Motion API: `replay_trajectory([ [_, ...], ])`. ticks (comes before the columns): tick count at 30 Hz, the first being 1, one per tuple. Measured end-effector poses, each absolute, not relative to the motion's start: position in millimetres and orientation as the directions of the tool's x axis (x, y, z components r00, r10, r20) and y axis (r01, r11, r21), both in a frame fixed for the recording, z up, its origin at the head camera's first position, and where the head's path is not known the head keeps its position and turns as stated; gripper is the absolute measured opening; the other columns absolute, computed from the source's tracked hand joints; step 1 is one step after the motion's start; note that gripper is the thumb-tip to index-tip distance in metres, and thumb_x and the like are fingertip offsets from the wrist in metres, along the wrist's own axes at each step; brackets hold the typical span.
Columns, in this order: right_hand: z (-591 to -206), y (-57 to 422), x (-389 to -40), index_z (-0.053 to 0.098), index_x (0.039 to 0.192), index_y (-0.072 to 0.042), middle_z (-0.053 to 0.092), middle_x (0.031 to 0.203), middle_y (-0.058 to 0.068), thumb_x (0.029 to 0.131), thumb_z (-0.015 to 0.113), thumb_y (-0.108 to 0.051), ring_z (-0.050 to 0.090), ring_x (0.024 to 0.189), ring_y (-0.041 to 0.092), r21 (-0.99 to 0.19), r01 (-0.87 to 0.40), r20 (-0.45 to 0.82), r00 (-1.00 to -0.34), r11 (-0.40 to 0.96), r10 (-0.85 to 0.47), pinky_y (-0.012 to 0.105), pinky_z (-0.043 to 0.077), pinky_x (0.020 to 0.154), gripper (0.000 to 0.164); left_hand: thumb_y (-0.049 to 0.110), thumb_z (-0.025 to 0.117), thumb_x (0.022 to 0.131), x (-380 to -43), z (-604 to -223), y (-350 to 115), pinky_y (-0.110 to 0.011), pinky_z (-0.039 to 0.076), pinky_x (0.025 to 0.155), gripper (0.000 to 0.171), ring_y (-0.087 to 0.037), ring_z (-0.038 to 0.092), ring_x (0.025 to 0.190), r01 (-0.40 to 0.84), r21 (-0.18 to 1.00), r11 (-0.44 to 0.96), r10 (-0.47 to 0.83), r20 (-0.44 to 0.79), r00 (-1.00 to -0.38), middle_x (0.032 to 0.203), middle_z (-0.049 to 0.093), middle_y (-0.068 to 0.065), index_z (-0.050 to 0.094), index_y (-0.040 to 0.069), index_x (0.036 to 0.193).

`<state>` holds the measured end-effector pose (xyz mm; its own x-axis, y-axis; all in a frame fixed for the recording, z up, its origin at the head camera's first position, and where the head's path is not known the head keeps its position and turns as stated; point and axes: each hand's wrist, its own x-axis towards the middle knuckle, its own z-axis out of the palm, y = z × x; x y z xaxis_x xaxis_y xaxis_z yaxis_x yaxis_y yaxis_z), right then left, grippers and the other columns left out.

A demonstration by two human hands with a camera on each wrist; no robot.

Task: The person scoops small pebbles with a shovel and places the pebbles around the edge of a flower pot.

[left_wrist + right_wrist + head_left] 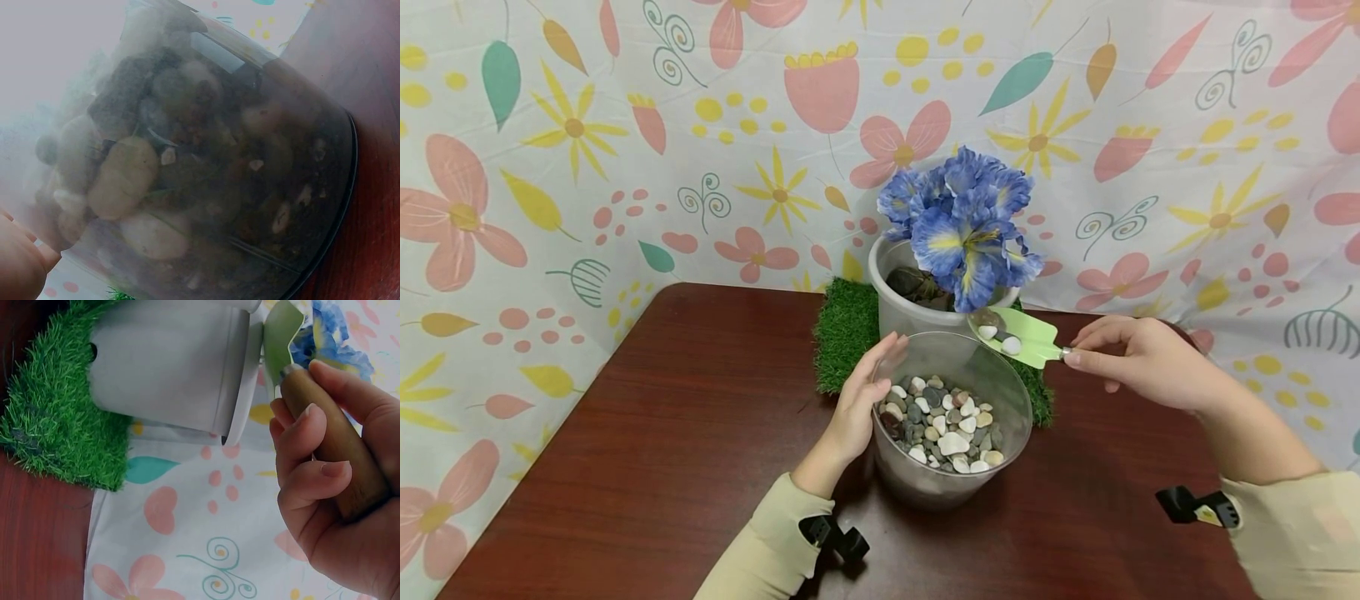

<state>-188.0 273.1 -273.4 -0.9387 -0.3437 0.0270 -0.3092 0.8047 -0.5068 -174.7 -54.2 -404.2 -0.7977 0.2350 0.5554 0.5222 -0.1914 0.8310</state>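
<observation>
My right hand [1138,358] grips the wooden handle [334,440] of a small trowel with a light green blade [1028,335]. Several white and grey pebbles [1000,337] lie on the blade, whose tip is at the rim of a pale grey pot [898,321]. Blue artificial flowers [962,225] stand in that pot, with dark stones [910,283] at their base. In front is a clear plastic bucket [917,492] part full of mixed pebbles [951,425]. Against its left side rests my left hand [853,404], fingers extended along the wall near the rim.
A mat of artificial grass [842,333] lies under the grey pot. Both stand on a dark red-brown wooden table [700,433], near its back edge. Behind hangs a white cloth [812,158] printed with flowers and leaves.
</observation>
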Motion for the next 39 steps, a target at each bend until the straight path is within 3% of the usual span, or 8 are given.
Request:
replay_trajectory([
  [7,-272.4,272.8,-189.1,0.072,0.094,-0.017,0.066,0.101,0.005,0.087,0.063,-0.04,0.06,0.059,0.013,-0.51,-0.252,0.017,-0.959,0.823,-0.283,0.026,0.045,0.052,0.026,0.01,0.031,0.09,-175.2,-404.5,-54.2,-0.058,0.027,0.11,0.058,-0.047,0.036,0.132,0.527,0.827,-0.197,0.237,0.562,-0.793,0.144,0.034,-0.032,0.024,-0.009,0.144],
  [14,-268.8,273.3,-189.2,0.073,0.099,-0.01,0.064,0.061,0.001,0.086,0.061,-0.047,0.059,0.057,0.014,-0.486,-0.168,-0.041,-0.976,0.858,-0.214,0.029,0.042,0.046,0.041,0.011,0.031,0.09,-175.2,-405.2,-54.8,-0.057,0.026,0.11,0.058,-0.046,0.037,0.132,0.525,0.829,-0.193,0.236,0.559,-0.795,0.144,0.035,-0.031,0.024,-0.009,0.144],
  [16,-268.1,273.2,-189.1,0.073,0.098,-0.009,0.063,0.059,0.003,0.086,0.06,-0.048,0.057,0.053,0.015,-0.485,-0.155,-0.053,-0.977,0.861,-0.206,0.03,0.042,0.045,0.043,0.011,0.032,0.09,-175.4,-405.3,-54.7,-0.057,0.027,0.11,0.059,-0.046,0.037,0.132,0.527,0.828,-0.192,0.235,0.56,-0.795,0.144,0.035,-0.031,0.024,-0.009,0.144],
  [24,-266.9,273.9,-189.5,0.071,0.103,-0.005,0.074,0.085,0.003,0.088,0.057,-0.05,0.065,0.061,0.015,-0.5,-0.104,-0.077,-0.983,0.859,-0.164,0.031,0.046,0.046,0.049,0.011,0.032,0.089,-175.6,-405.6,-54.6,-0.058,0.027,0.11,0.059,-0.047,0.037,0.132,0.53,0.825,-0.194,0.233,0.564,-0.792,0.143,0.035,-0.032,0.024,-0.009,0.144],
  [28,-267.9,274.6,-190.3,0.07,0.106,-0.003,0.074,0.086,0.004,0.089,0.056,-0.049,0.063,0.059,0.014,-0.513,-0.094,-0.059,-0.988,0.853,-0.145,0.033,0.047,0.045,0.051,0.012,0.032,0.09,-175.7,-406.1,-54.5,-0.057,0.027,0.11,0.059,-0.047,0.037,0.132,0.528,0.827,-0.195,0.236,0.562,-0.793,0.144,0.035,-0.032,0.024,-0.009,0.144],
  [35,-265.8,274.1,-188.3,0.063,0.111,-0.005,0.066,0.072,0.004,0.087,0.059,-0.048,0.056,0.051,0.02,-0.567,-0.059,-0.076,-0.989,0.822,-0.123,0.033,0.047,0.046,0.05,0.012,0.032,0.09,-175.9,-405.7,-54.3,-0.058,0.028,0.109,0.059,-0.048,0.036,0.131,0.534,0.821,-0.203,0.235,0.57,-0.787,0.143,0.034,-0.032,0.023,-0.01,0.144],
  [39,-264.6,273.0,-185.6,0.058,0.114,-0.003,0.067,0.077,0.001,0.088,0.06,-0.046,0.059,0.057,0.018,-0.621,-0.057,-0.094,-0.985,0.782,-0.146,0.034,0.05,0.048,0.05,0.012,0.032,0.091,-175.8,-405.2,-54.1,-0.058,0.028,0.109,0.058,-0.048,0.036,0.132,0.532,0.821,-0.207,0.236,0.57,-0.787,0.143,0.034,-0.033,0.023,-0.01,0.144],
])
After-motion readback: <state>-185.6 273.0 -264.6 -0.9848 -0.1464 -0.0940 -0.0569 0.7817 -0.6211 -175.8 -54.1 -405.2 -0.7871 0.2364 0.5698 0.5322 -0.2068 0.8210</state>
